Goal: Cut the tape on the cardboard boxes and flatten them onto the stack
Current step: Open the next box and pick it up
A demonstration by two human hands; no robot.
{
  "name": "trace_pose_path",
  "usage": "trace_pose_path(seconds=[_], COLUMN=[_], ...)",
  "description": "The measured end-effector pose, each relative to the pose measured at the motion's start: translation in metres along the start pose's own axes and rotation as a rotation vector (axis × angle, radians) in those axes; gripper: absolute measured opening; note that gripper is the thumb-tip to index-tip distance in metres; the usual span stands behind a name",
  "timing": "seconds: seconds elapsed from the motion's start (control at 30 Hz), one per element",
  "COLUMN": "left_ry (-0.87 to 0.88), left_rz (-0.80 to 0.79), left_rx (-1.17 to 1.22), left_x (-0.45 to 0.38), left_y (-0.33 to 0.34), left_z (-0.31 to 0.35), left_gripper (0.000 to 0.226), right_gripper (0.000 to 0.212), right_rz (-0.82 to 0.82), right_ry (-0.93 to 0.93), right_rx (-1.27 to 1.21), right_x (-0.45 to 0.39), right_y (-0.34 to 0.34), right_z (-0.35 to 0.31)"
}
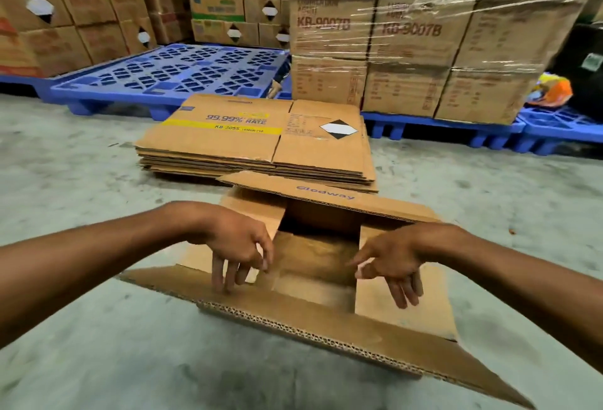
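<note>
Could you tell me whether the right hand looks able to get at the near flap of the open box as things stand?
Probably yes. The right hand hangs open over the open box, its fingers pointing down just behind the near flap, with nothing between them. The left hand is off to the side.

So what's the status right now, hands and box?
Left hand and right hand empty, fingers spread over the open box. Flaps up, not flattened. Flat stack just behind; nothing between.
</note>
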State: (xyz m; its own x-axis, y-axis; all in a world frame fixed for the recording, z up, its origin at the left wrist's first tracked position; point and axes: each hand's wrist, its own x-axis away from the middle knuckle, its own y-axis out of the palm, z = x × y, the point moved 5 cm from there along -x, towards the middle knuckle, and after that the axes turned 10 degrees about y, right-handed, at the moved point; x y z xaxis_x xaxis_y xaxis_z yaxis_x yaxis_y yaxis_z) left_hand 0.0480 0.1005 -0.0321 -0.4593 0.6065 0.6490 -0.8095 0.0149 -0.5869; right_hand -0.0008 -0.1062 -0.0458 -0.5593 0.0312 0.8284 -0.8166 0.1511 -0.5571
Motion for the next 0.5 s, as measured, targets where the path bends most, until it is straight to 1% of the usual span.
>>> trace_pose_path(seconds=[0.03,0.1,0.17,0.23,0.27,0.33,0.4,0.5], left_ry=[-0.048,-0.1,-0.094,-0.085,-0.087,-0.111,-0.113,-0.063], left_rz=[-0.036,-0.054,0.016,0.078,0.095,0.11,0.114,0.205], left_rx=[-0.056,-0.202,-0.379,-0.54,-0.601,-0.636,-0.639,-0.722], left_x=[-0.007,-0.024,-0.037,-0.047,-0.049,-0.054,-0.058,-0.067], left_y=[0.006,0.015,0.019,0.019,0.017,0.015,0.017,0.016], left_z=[-0.007,-0.019,-0.022,-0.025,-0.027,-0.034,-0.034,-0.027], left_gripper=[0.025,0.033,0.042,0.057,0.061,0.064,0.064,0.066], right_gripper=[0.044,0.047,0.058,0.065,0.069,0.07,0.063,0.037], right_rz=[0.063,0.156,0.236,0.395,0.454,0.49,0.463,0.431], right_ry=[0.027,0.043,0.069,0.087,0.087,0.089,0.113,0.184], right_rx=[0.12,0.277,0.432,0.635,0.685,0.652,0.558,0.31], right_x=[-0.009,-0.022,-0.026,-0.026,-0.027,-0.027,-0.022,-0.008], right_y=[0.004,0.012,0.018,0.017,0.016,0.012,0.006,-0.016], right_z=[-0.004,-0.015,-0.022,-0.027,-0.027,-0.022,-0.01,0.017])
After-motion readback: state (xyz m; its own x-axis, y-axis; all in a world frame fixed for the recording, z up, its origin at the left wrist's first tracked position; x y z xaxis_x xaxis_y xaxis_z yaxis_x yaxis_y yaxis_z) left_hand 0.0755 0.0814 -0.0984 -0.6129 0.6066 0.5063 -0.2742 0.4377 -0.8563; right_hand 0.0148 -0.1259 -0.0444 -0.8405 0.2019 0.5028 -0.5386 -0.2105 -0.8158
